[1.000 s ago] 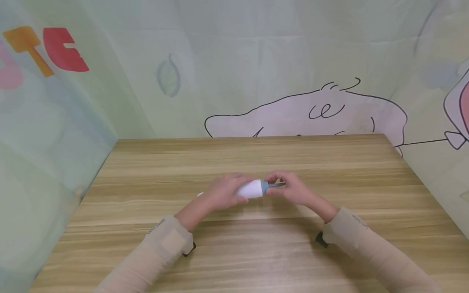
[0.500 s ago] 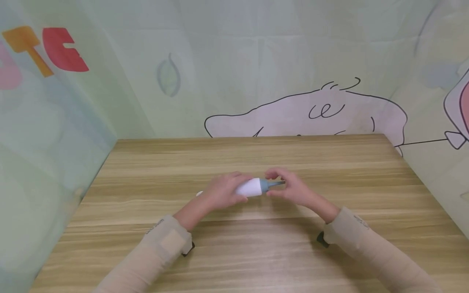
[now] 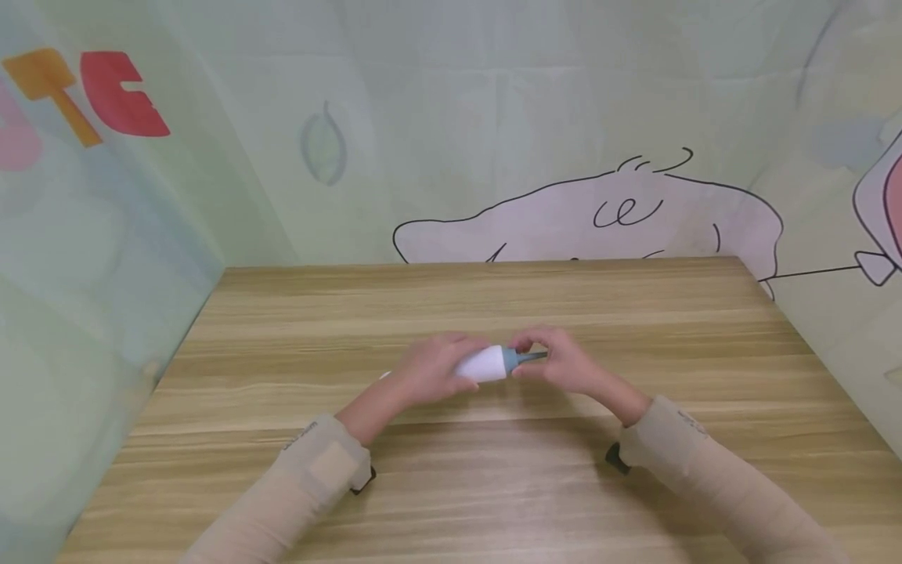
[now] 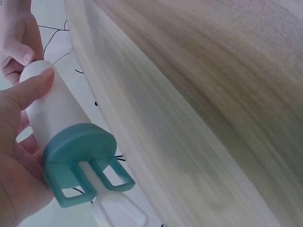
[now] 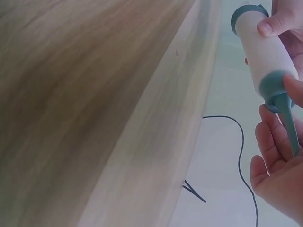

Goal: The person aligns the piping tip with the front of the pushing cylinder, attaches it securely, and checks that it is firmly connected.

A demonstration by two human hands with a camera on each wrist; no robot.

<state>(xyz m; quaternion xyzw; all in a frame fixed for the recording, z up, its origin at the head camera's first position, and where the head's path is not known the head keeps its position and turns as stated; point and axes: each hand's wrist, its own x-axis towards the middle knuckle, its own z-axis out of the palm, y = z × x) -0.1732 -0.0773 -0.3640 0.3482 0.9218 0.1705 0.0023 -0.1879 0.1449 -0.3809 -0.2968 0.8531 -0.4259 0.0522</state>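
A white plunger syringe (image 3: 486,364) lies sideways in my two hands above the table. My left hand (image 3: 431,370) grips its barrel, with the thumb along the side in the left wrist view. At the rear, a teal collar (image 4: 80,146) carries square finger loops, and a white plunger handle (image 4: 118,208) sticks out of it. The long tapered teal nozzle (image 5: 288,120) points into the palm of my right hand (image 3: 565,362). That hand pinches the nozzle's wide base between thumb and fingers. Its fingers are partly cut off in the right wrist view.
The wood-grain table (image 3: 493,486) extends around both hands. A printed cloth (image 3: 493,141) with cartoon drawings hangs behind it and at the sides.
Half a second ago my right fingers were spread a little off the nozzle's base; now they have closed on it again. The left hand keeps its hold on the barrel.
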